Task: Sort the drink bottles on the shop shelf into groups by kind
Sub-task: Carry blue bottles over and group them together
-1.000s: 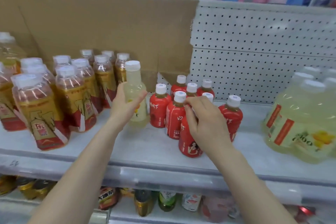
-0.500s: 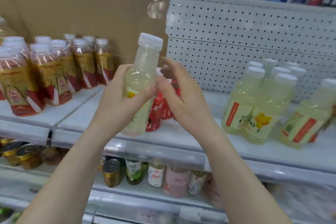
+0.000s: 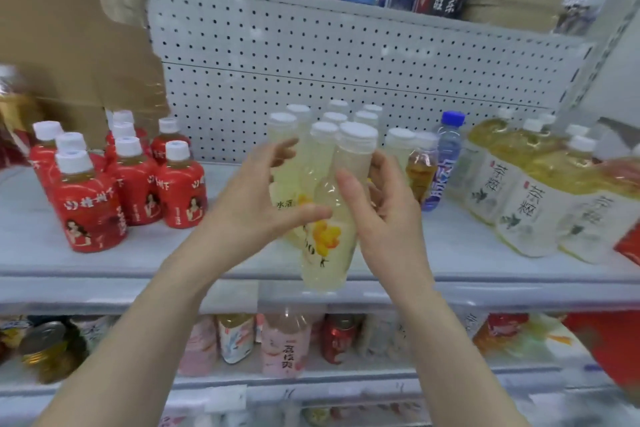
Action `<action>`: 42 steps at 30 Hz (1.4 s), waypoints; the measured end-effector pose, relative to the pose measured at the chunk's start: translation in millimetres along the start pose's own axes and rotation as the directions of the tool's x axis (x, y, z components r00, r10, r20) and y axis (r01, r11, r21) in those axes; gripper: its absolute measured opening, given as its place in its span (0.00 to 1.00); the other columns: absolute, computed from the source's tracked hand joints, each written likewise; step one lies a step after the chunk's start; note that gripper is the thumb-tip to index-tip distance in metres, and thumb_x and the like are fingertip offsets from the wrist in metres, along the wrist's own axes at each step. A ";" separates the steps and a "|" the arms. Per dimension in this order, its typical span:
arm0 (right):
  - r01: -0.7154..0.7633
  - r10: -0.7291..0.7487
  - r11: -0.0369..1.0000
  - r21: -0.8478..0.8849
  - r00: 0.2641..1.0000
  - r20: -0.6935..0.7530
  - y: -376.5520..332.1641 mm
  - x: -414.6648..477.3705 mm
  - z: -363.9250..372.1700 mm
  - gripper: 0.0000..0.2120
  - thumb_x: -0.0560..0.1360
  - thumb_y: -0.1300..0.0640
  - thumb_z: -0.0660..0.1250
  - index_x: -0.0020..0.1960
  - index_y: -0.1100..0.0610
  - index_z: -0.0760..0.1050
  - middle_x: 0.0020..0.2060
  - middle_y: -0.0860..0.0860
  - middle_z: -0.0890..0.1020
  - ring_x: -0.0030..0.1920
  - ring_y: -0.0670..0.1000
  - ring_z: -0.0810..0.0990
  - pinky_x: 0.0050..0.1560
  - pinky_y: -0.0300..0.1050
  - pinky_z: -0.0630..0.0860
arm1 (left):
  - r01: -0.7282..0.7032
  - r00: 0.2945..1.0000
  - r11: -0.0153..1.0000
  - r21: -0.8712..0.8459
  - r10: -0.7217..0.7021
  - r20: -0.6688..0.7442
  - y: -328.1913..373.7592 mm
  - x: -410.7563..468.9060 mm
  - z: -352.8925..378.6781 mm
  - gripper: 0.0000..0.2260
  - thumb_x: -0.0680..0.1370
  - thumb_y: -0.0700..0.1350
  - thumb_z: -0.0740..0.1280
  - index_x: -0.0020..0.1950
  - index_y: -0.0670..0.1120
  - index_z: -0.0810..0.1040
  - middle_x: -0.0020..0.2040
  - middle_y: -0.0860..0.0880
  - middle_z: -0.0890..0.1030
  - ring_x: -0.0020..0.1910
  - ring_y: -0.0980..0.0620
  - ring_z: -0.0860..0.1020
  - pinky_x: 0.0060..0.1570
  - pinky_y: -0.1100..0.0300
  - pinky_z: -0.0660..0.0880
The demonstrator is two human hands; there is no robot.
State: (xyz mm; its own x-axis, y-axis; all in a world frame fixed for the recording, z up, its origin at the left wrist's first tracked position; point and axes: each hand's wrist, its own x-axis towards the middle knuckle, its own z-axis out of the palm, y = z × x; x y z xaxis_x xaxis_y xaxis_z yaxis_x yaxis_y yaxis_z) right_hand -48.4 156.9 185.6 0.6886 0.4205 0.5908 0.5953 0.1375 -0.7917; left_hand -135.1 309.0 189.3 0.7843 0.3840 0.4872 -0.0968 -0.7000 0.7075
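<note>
Hands meet at the middle of the shelf (image 3: 145,263), both on one pale yellow bottle (image 3: 329,239). Your left hand (image 3: 256,211) cups its left side, fingers (image 3: 277,152) spread and thumb pressed across the label. Your right hand (image 3: 384,208) wraps the right side and neck, so the fingers of both hands are grasping this same bottle. It hangs upright just in front of the shelf edge, its base below the lip, not resting on anything.

Judging by the position, you hold it with two hands to steady it while guiding it toward the matching cluster of pale bottles (image 3: 322,128) standing directly behind it on the shelf.

The held bottle is clear plastic with cloudy lemon-coloured liquid, a wide white cap and a transparent label showing an orange-yellow fruit or flower. Its twins behind look the same.

Left of the held bottle stands a tight group of red-wrapped bottles (image 3: 138,184) with white caps. Right of it are a small amber bottle (image 3: 420,170), a blue-capped water bottle (image 3: 446,156) and, further right, yellow tea bottles (image 3: 519,198) with white labels.
</note>
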 end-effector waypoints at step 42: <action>-0.294 0.299 0.924 -0.244 0.954 -0.016 182.1 182.0 -162.7 0.32 0.76 0.48 0.72 0.73 0.54 0.61 0.60 0.50 0.76 0.60 0.52 0.78 0.44 0.40 0.72 | -0.131 0.962 0.509 0.851 0.274 -0.015 89.2 133.2 198.6 0.23 0.81 0.50 0.63 0.73 0.39 0.70 0.73 0.35 0.71 0.77 0.38 0.62 0.76 0.43 0.53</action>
State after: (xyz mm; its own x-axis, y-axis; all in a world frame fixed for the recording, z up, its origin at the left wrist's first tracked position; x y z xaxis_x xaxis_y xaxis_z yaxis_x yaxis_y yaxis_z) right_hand 252.8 112.5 174.3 0.8417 0.4281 0.3291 0.4488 -0.2159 -0.8672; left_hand 82.4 178.2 215.7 0.7183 0.1869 0.6702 0.3691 -0.9189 -0.1393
